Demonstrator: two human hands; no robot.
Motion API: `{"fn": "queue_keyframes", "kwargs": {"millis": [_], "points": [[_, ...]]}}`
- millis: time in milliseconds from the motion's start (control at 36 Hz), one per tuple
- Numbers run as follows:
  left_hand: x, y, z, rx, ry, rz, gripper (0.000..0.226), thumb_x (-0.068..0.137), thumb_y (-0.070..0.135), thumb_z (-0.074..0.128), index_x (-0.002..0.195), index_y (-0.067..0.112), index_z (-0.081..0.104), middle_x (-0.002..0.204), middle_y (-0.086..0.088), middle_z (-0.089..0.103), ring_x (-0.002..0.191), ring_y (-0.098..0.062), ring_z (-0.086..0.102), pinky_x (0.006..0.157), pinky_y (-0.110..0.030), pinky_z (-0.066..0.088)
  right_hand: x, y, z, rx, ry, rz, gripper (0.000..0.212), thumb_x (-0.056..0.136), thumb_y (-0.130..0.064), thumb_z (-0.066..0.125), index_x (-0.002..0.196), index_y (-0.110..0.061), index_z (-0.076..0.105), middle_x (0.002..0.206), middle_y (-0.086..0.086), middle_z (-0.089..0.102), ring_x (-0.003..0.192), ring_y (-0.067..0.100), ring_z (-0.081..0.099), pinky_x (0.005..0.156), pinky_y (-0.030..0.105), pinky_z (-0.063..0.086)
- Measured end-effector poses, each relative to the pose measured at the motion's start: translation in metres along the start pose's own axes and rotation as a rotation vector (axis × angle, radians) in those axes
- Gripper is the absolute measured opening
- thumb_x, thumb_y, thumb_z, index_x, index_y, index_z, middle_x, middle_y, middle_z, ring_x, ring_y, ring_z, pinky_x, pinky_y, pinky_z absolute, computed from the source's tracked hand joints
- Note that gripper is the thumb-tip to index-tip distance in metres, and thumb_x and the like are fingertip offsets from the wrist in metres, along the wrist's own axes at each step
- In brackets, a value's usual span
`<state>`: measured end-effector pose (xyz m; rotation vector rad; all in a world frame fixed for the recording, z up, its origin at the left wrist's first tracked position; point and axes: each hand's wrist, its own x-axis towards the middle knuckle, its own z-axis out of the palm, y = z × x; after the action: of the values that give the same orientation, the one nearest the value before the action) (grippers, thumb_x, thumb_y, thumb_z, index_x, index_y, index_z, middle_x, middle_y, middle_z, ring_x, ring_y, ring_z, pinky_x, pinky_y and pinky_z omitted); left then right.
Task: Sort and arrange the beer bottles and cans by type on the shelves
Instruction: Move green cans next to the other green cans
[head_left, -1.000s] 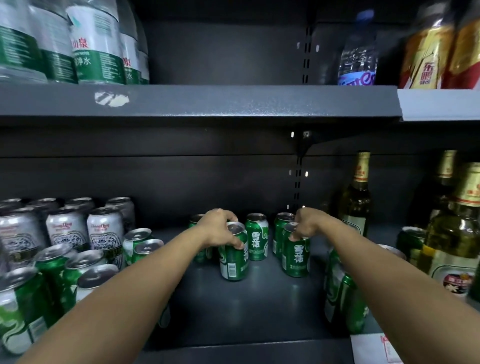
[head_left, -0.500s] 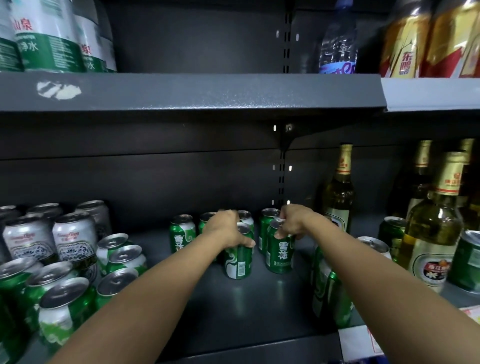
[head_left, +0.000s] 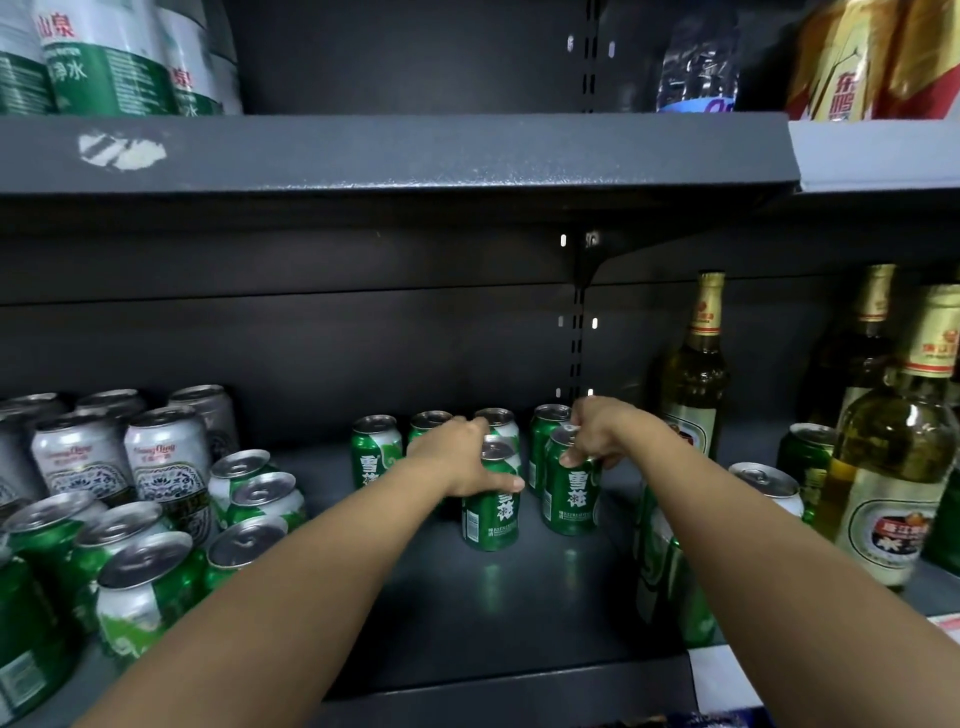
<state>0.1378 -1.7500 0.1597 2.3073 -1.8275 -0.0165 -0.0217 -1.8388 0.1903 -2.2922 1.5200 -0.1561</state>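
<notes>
Nearest me, my right forearm hides most of a few green cans (head_left: 655, 561) at the shelf (head_left: 519, 597) front. Further in, my left hand (head_left: 457, 457) curls over the top of one upright green can (head_left: 491, 512), thumb across its front. Just beside it, my right hand (head_left: 597, 434) grips the rim of a second green can (head_left: 569, 496). Behind them a back row of green cans (head_left: 375, 449) is partly covered by my hands. Silver cans (head_left: 166, 462) stand left; tall beer bottles (head_left: 696, 374) stand right, some cut off.
</notes>
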Motion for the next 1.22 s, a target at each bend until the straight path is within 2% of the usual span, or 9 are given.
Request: {"fn": "queue_keyframes", "kwargs": {"millis": [250, 694, 806, 889, 944, 1000, 1083, 1139, 1222], "points": [[0.001, 0.003, 0.008, -0.216, 0.082, -0.059, 0.077, 0.074, 0.038, 0.082, 0.137, 0.016, 0.044, 0.136, -0.005, 0.054, 0.123, -0.024, 0.051, 0.099, -0.032, 0.043, -0.002, 0.001, -0.001, 0.01, -0.014, -0.005, 0.062, 0.083, -0.02, 0.075, 0.134, -0.001, 0.046, 0.13, 0.018, 0.056, 0.107, 0.032, 0.063, 0.091, 0.042, 0.054], [-0.008, 0.002, -0.002, -0.136, 0.091, -0.046, 0.081, 0.079, 0.047, 0.074, 0.144, 0.021, 0.034, 0.142, -0.008, 0.041, 0.13, -0.029, 0.044, 0.103, -0.041, 0.042, -0.004, 0.002, 0.003, -0.167, 0.034, -0.029, 0.062, 0.083, -0.034, 0.074, 0.134, -0.011, 0.047, 0.137, 0.01, 0.052, 0.121, 0.027, 0.053, 0.1, 0.038, 0.046], [-0.016, -0.021, -0.033, -0.053, 0.212, -0.129, 0.058, 0.087, 0.051, 0.063, 0.133, 0.018, 0.051, 0.134, -0.008, 0.055, 0.123, -0.027, 0.052, 0.097, -0.036, 0.046, -0.02, -0.027, 0.003, -0.318, 0.307, -0.1, 0.05, 0.088, -0.047, 0.06, 0.129, -0.02, 0.05, 0.128, 0.008, 0.057, 0.12, 0.027, 0.052, 0.099, 0.039, 0.037], [-0.028, -0.048, -0.056, 0.016, 0.242, -0.25, 0.043, 0.094, 0.042, 0.056, 0.126, 0.013, 0.056, 0.131, -0.011, 0.057, 0.12, -0.029, 0.055, 0.091, -0.033, 0.045, -0.034, -0.064, 0.011, -0.287, 0.457, -0.289, 0.033, 0.093, -0.04, 0.052, 0.115, -0.017, 0.058, 0.114, 0.008, 0.064, 0.109, 0.028, 0.058, 0.089, 0.034, 0.039], [-0.038, -0.07, -0.065, 0.041, 0.248, -0.319, 0.037, 0.094, 0.032, 0.054, 0.123, 0.01, 0.058, 0.131, -0.013, 0.058, 0.119, -0.031, 0.056, 0.09, -0.034, 0.046, -0.042, -0.09, 0.023, -0.127, 0.36, -0.477, 0.021, 0.09, -0.034, 0.057, 0.106, -0.021, 0.061, 0.108, 0.004, 0.066, 0.105, 0.026, 0.061, 0.085, 0.033, 0.045], [-0.05, -0.09, -0.07, 0.021, 0.247, -0.368, 0.032, 0.091, 0.022, 0.052, 0.119, 0.008, 0.061, 0.128, -0.016, 0.06, 0.116, -0.032, 0.057, 0.091, -0.036, 0.047, -0.048, -0.114, 0.042, 0.043, 0.09, -0.624, 0.013, 0.087, -0.032, 0.066, 0.094, -0.021, 0.063, 0.094, 0.002, 0.065, 0.091, 0.022, 0.063, 0.081, 0.034, 0.05], [-0.068, -0.112, -0.07, -0.043, 0.233, -0.405, 0.03, 0.088, 0.015, 0.049, 0.112, 0.008, 0.066, 0.12, -0.016, 0.065, 0.111, -0.032, 0.06, 0.094, -0.037, 0.049, -0.062, -0.145, 0.072, 0.099, -0.325, -0.69, 0.04, 0.08, -0.041, 0.076, 0.105, -0.014, 0.061, 0.098, 0.014, 0.067, 0.08, 0.019, 0.057, 0.078, 0.039, 0.05], [-0.078, -0.119, -0.069, -0.057, 0.22, -0.398, 0.026, 0.089, 0.013, 0.048, 0.107, 0.009, 0.067, 0.117, -0.015, 0.066, 0.11, -0.031, 0.061, 0.093, -0.037, 0.049, -0.072, -0.162, 0.086, 0.004, -0.386, -0.741, 0.054, 0.078, -0.048, 0.075, 0.117, -0.016, 0.056, 0.108, 0.009, 0.063, 0.089, 0.019, 0.055, 0.081, 0.034, 0.046], [-0.088, -0.126, -0.067, -0.07, 0.193, -0.393, 0.023, 0.091, 0.012, 0.047, 0.102, 0.014, 0.068, 0.114, -0.012, 0.067, 0.107, -0.03, 0.061, 0.091, -0.035, 0.049, -0.085, -0.18, 0.094, -0.113, -0.25, -0.827, 0.065, 0.076, -0.056, 0.072, 0.125, -0.016, 0.053, 0.115, -0.001, 0.056, 0.103, 0.017, 0.055, 0.09, 0.033, 0.047]]}}
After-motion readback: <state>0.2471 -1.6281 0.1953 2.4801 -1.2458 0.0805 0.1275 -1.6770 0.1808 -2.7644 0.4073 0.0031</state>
